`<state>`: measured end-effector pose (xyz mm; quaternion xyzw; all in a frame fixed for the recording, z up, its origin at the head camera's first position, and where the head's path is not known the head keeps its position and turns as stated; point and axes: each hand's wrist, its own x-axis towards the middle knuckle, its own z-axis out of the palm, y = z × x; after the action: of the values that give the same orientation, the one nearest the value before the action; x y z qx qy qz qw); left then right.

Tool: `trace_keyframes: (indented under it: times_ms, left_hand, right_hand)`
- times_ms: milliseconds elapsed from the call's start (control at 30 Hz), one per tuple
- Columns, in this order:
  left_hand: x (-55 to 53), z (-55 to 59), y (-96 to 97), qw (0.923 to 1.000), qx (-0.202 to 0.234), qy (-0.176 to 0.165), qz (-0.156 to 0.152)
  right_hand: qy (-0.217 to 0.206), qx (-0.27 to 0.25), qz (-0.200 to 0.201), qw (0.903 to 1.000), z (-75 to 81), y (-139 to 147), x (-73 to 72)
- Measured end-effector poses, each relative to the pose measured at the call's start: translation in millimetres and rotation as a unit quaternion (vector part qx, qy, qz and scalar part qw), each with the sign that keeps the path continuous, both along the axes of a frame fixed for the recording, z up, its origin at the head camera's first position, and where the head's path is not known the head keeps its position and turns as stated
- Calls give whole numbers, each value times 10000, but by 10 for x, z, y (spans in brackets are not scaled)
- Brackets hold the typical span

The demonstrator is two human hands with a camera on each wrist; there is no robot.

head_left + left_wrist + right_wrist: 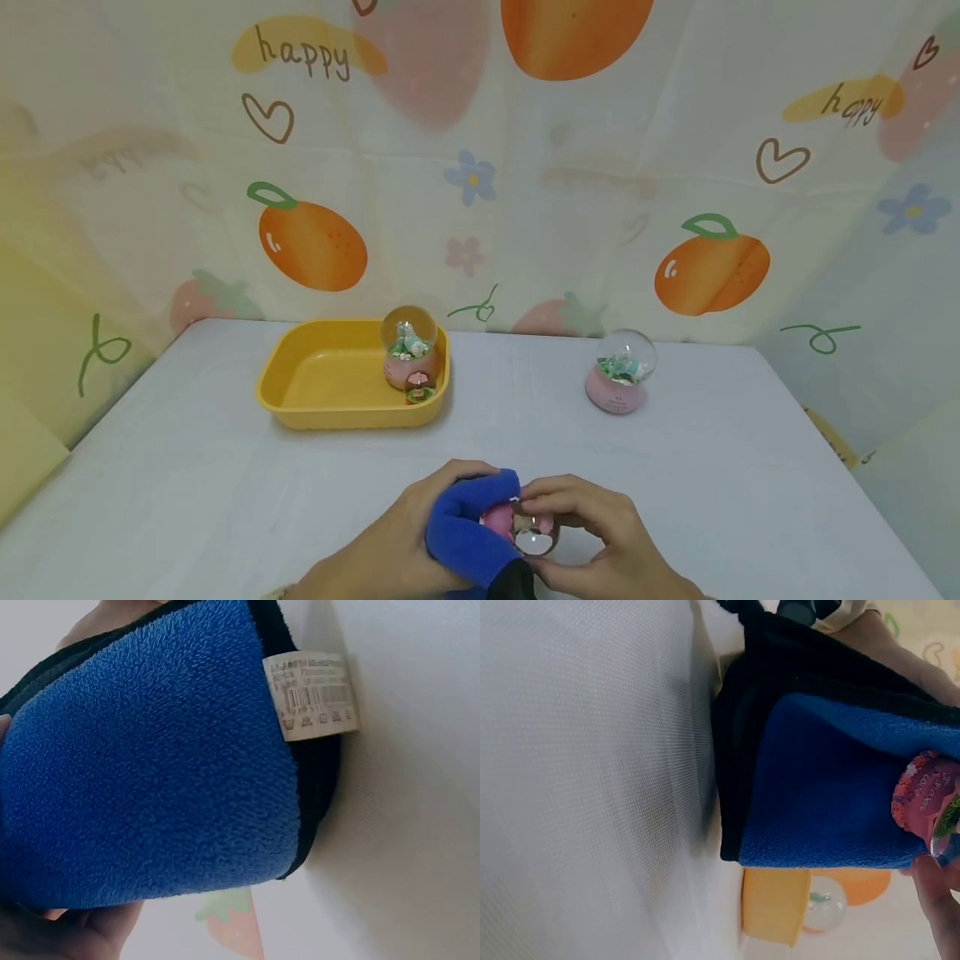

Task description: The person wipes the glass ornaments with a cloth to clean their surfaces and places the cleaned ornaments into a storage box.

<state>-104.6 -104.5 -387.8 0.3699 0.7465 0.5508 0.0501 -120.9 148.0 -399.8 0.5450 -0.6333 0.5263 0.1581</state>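
My left hand (397,537) grips a blue cloth (461,525) with black edging, folded against the pink base of a small snow globe (498,520). The thumb and fingers of my right hand (611,533) pinch this globe around its clear dome, which faces right. In the right wrist view, the snow globe (921,791) shows raised lettering and a flowered rim on its base, with the cloth (817,795) behind it. The left wrist view is mostly filled by the cloth (157,757), its white label (313,696) sticking out; the globe is hidden there.
A yellow tray (330,419) stands at the back left of the white table (187,500). At its right end are a larger snow globe (409,369) and a tiny one (420,392). Another pink-based snow globe (615,396) stands at the back right, before a fruit-print curtain (570,242).
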Motion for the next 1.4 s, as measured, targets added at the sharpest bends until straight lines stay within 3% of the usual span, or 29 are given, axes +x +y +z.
trace_keyframes:
  times_ms: [67,133,300,400,633,967,1100,1233,1333,1400]
  left_hand:
    - [1,7,-2,10000,28,-19,-14]
    - [2,7,0,9998,69,179,42]
    - [7,-7,19,9946,306,974,207]
    - [15,-11,32,9916,393,1204,262]
    - [18,-22,43,9860,367,1592,318]
    - [20,-18,1,9903,800,1117,197]
    - [3,-16,-1,9976,653,233,-33]
    - [-1,-11,-9,9977,320,-585,-151]
    - [6,-6,-4,9984,327,-445,-132]
    - [9,-6,-1,9991,402,-65,-84]
  right_hand:
    - [-36,2,20,10000,-2,-6,1]
    - [-138,47,-22,9999,-4,-10,7]
    - [-686,350,-346,9964,18,6,49]
    - [-967,415,-420,9936,26,17,67]
    - [-835,170,-114,9963,-22,9,41]
    - [-322,-48,205,9993,-14,-34,18]
    - [-56,-81,123,9999,15,-29,13]
    - [142,-104,166,9997,46,-22,10]
    - [255,-154,324,9990,63,-36,6]
    - [360,-160,394,9984,70,-46,0]
